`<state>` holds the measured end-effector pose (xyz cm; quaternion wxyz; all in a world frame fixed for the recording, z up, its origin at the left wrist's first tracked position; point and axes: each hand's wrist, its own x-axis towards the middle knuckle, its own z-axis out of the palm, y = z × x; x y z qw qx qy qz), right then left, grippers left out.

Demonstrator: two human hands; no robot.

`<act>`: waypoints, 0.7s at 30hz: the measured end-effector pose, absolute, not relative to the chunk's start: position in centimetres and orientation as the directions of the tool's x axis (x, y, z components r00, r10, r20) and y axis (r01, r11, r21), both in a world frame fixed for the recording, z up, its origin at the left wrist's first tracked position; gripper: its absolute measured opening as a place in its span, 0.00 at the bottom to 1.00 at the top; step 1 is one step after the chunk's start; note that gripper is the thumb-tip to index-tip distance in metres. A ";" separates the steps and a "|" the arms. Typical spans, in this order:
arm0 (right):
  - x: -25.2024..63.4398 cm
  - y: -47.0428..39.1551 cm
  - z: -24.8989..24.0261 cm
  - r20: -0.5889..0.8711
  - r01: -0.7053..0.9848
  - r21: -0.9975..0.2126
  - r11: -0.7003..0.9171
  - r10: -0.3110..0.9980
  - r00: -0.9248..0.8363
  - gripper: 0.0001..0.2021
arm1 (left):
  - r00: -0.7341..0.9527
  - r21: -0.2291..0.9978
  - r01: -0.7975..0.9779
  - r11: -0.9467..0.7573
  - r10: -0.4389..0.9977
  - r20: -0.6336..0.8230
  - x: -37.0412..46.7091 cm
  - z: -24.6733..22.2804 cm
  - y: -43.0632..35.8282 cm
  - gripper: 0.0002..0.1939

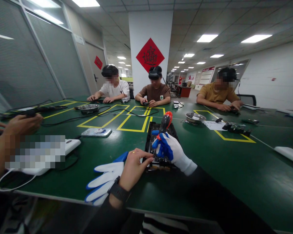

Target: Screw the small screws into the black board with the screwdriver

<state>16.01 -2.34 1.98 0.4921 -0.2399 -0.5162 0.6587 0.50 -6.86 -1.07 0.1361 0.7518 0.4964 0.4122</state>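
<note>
A black tray-like device [148,138] lies on the green table in front of me. My right hand [169,148], in a white and blue glove, is closed round a screwdriver [166,122] with a red and black handle, its shaft pointing down into the device. My left hand [134,164] is bare, with a ring and a dark wristband; its thumb and forefinger pinch at the device's near left edge, close to the shaft. What they hold is too small to make out. A loose white and blue glove [107,177] lies beside my left wrist.
A phone [96,132] lies beyond the loose glove. At the left are a white device [72,146] and another person's hands [23,125]. Metal bowls [194,118], cables and black parts [236,128] lie farther off. Three people sit across the table.
</note>
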 end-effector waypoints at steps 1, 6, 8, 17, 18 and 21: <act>16.1 -2.4 2.1 0.195 -0.410 -0.912 0.012 0.892 -0.407 0.20 | 0.168 0.615 0.634 -0.468 0.860 0.482 0.5 -1.1 -6.9 0.08; 16.0 -2.9 2.6 0.180 -0.338 -0.939 0.057 0.922 -0.344 0.16 | 0.159 0.621 0.641 -0.451 0.870 0.467 0.4 -1.0 -6.9 0.09; 15.8 -3.1 2.5 0.185 -0.308 -0.948 0.081 0.927 -0.327 0.16 | 0.166 0.622 0.640 -0.452 0.871 0.462 0.4 -1.0 -7.0 0.09; 15.5 -3.0 2.2 0.242 -0.265 -0.950 0.167 0.929 -0.280 0.15 | 0.172 0.619 0.629 -0.469 0.862 0.478 0.3 -1.4 -6.9 0.10; 15.5 -3.0 2.2 0.241 -0.268 -0.949 0.166 0.930 -0.278 0.15 | 0.162 0.621 0.631 -0.465 0.862 0.481 0.2 -1.3 -6.9 0.11; 15.5 -3.0 2.1 0.253 -0.280 -0.944 0.175 0.928 -0.273 0.14 | 0.094 0.636 0.638 -0.435 0.863 0.496 0.1 -1.1 -7.0 0.12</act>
